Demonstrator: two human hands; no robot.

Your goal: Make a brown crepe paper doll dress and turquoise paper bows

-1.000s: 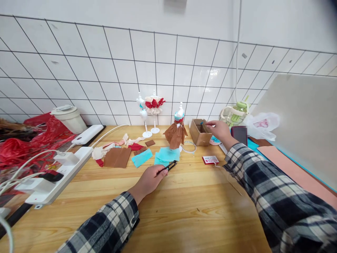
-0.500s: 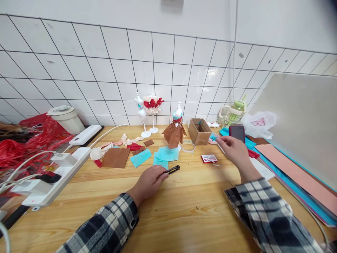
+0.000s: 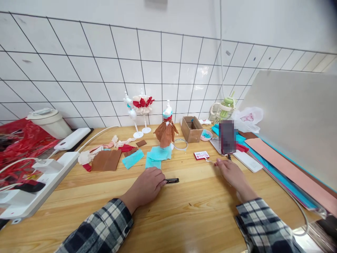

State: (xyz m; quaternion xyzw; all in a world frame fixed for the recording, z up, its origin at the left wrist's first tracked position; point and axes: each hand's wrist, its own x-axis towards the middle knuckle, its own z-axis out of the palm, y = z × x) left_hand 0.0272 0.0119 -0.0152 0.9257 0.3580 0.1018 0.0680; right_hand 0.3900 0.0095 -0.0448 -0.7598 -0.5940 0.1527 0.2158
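Note:
My left hand [image 3: 147, 186] rests on the wooden table, closed around a slim black slotted tool [image 3: 172, 181] whose tip points right; its kind is unclear. My right hand [image 3: 233, 174] hangs low over the table with thumb and finger pinched at the white thread [image 3: 209, 161] coming from a small red-and-white box [image 3: 201, 155]. Farther back stands a small white dress form [image 3: 166, 123] in a brown crepe-paper skirt with a red waist and blue top. Blue paper pieces [image 3: 159, 154] lie before it.
Two more small dress forms [image 3: 142, 105] stand against the tiled wall. A cardboard box [image 3: 191, 129], a pink dish [image 3: 206, 135] and a phone-like device [image 3: 228, 135] are at right, beside coloured paper sheets [image 3: 276, 161]. Paper scraps [image 3: 106, 161] and a power strip [image 3: 50, 186] lie left.
My right hand has come away from the pink dish, down and toward me, to the thread by the red-and-white box. The black tool has turned level. The view has shifted right.

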